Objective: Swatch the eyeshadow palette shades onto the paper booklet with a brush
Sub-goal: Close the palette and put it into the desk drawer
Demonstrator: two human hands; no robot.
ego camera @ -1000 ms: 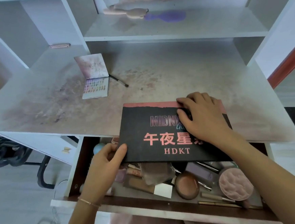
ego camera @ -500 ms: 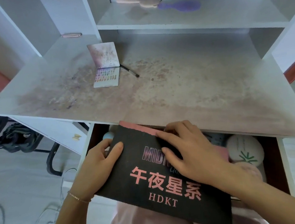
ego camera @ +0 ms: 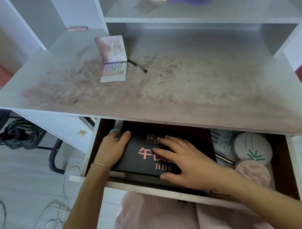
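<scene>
Both hands, left hand (ego camera: 113,150) gripping, right hand (ego camera: 184,163) flat, rest on one black palette (ego camera: 137,158) in one drawer (ego camera: 283,158).

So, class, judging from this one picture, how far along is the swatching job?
Done: the open booklet on the desk already shows rows of colour swatches, and the brush lies beside it. In hand: both the left hand and right hand rest on the closed black palette in the open drawer. Left: apparently only closing the drawer.
</scene>
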